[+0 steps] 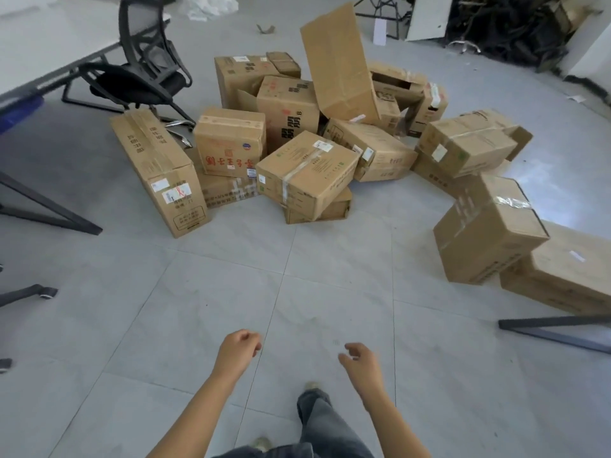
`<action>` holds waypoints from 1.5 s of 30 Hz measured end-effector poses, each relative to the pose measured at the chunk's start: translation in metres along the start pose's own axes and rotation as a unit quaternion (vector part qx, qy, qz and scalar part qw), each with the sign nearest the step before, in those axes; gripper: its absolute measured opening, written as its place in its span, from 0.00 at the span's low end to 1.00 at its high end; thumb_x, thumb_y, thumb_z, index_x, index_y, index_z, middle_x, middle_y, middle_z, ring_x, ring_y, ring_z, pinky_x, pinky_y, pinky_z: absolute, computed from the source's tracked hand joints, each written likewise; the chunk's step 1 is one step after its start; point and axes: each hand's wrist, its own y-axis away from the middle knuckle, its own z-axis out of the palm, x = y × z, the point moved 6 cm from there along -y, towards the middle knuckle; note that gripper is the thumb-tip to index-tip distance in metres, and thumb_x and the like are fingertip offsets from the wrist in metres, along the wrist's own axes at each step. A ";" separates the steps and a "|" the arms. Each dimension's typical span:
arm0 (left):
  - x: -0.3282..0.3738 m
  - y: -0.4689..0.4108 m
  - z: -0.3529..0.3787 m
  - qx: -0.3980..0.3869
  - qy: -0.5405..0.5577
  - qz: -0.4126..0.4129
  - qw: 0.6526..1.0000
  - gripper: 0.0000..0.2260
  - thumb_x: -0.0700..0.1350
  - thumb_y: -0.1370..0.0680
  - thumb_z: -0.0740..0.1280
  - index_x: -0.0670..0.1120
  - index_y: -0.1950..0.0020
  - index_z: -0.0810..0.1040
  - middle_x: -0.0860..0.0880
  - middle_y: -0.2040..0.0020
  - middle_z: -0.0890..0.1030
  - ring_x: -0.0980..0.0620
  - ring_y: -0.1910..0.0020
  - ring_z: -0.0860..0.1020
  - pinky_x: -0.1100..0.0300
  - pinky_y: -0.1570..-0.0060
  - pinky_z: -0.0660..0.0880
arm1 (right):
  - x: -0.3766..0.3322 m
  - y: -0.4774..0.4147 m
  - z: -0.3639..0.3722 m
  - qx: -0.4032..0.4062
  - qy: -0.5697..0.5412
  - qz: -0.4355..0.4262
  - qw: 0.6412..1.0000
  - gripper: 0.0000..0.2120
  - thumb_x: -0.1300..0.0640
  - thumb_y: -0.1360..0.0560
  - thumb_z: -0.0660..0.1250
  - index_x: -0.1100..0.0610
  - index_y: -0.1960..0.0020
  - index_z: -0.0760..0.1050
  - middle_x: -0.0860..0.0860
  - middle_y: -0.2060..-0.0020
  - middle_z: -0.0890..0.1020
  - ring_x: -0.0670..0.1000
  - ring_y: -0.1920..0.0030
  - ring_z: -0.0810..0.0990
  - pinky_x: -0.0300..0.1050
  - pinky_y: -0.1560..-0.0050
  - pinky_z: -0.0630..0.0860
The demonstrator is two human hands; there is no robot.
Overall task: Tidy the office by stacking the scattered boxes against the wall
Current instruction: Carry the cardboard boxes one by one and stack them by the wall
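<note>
Several brown cardboard boxes lie in a loose heap on the grey tiled floor. A taped box (305, 173) tilts at the heap's front. A long box (158, 170) leans at the left. A box with red print (229, 142) sits between them. A tall flattened carton (340, 64) stands at the back. Two more boxes sit at the right, a tilted taped one (487, 229) resting on a low one (562, 272). My left hand (239, 347) and my right hand (358, 357) hang in front of me with loosely curled fingers, holding nothing, well short of the heap.
A black mesh office chair (142, 67) stands at the back left beside a white desk (49, 44). Dark desk legs (49, 206) cross the left side and another bar (558, 328) lies at the right. Black clutter (509, 24) fills the back right corner.
</note>
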 end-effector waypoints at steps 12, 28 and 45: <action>0.036 -0.055 -0.031 0.130 0.085 -0.062 0.986 0.10 0.39 0.22 0.62 0.43 0.63 0.77 0.43 0.57 0.80 0.44 0.54 0.77 0.57 0.55 0.69 | -0.138 -0.123 0.022 -0.107 0.077 -0.077 0.988 0.16 0.60 0.24 0.64 0.60 0.37 0.73 0.56 0.41 0.77 0.51 0.46 0.75 0.36 0.50 0.66; 0.079 -0.223 -0.335 0.274 0.206 -0.038 0.939 0.06 0.39 0.21 0.61 0.40 0.55 0.77 0.44 0.57 0.79 0.46 0.53 0.75 0.57 0.51 0.67 | -0.380 -0.181 0.272 -0.204 0.153 -0.130 0.958 0.17 0.58 0.23 0.62 0.58 0.35 0.71 0.53 0.38 0.74 0.46 0.48 0.71 0.37 0.50 0.67; 0.162 -0.455 -0.487 0.259 0.143 -0.109 0.949 0.09 0.41 0.21 0.62 0.43 0.60 0.76 0.43 0.55 0.80 0.44 0.52 0.77 0.56 0.52 0.69 | -0.617 -0.363 0.419 -0.204 0.134 -0.100 0.965 0.18 0.59 0.23 0.62 0.59 0.34 0.71 0.55 0.36 0.74 0.53 0.38 0.73 0.43 0.41 0.70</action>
